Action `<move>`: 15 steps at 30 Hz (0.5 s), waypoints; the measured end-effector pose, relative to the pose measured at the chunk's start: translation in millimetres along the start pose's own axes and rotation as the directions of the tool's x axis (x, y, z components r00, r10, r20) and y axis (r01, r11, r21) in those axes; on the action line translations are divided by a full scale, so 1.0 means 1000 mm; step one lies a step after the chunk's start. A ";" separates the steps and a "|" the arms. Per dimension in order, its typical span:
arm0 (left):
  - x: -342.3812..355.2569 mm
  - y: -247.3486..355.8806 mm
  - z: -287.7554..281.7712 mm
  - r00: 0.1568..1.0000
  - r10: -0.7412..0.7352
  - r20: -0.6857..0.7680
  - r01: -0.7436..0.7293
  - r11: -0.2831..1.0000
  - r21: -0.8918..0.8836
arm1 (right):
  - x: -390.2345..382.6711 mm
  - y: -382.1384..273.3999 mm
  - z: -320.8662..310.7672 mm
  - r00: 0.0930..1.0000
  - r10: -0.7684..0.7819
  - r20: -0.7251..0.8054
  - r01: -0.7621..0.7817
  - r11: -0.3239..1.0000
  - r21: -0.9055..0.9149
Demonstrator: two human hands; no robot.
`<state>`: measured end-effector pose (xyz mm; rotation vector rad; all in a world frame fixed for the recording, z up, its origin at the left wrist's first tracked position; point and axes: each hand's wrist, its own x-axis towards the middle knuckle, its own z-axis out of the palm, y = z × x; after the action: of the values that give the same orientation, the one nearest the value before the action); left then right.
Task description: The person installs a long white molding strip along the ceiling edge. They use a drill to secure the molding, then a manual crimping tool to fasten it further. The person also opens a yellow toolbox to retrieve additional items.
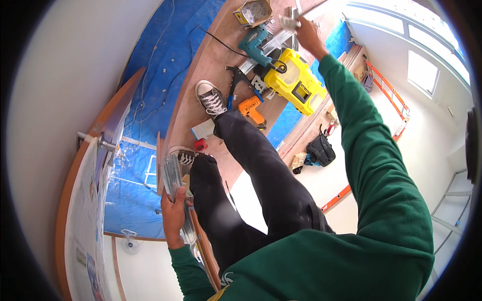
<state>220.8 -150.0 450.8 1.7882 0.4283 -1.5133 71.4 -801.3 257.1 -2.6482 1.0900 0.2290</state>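
- The left hand (173, 213) is closed around a bundle of thin metal strips (173, 175), held upright beside the left knee.
- They look stiff, light and sharp-edged, so gripping mid-length across the flat faces seems safest.
- The right hand (307, 31) reaches far out, fingers pinched on a small crumpled metal piece (288, 22) above the wooden board (201, 65).
- Near it lie a teal drill (253, 44), a yellow tool case (295, 83) and an orange drill (251, 110).
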 end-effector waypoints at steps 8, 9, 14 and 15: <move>-0.069 0.019 -0.004 0.997 0.011 -0.083 -0.009 1.000 0.029 | -0.189 -0.015 -0.060 0.855 0.516 0.051 -0.518 0.855 0.017; -0.064 0.019 -0.001 0.995 -0.022 -0.098 0.026 0.999 0.044 | -0.210 -0.009 -0.055 0.807 0.587 0.061 -0.589 0.807 0.032; -0.034 0.005 0.022 1.000 0.016 -0.019 -0.015 0.999 0.048 | -0.283 0.034 0.001 0.673 0.739 0.020 -0.740 0.673 0.029; -0.030 0.000 0.026 1.000 0.020 -0.003 -0.020 0.998 0.061 | -0.291 0.043 0.015 0.670 0.742 -0.007 -0.742 0.670 0.014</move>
<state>195.0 -162.5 478.2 1.8375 0.3684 -1.5246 -165.3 -632.3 306.5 -2.0244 2.1250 0.3545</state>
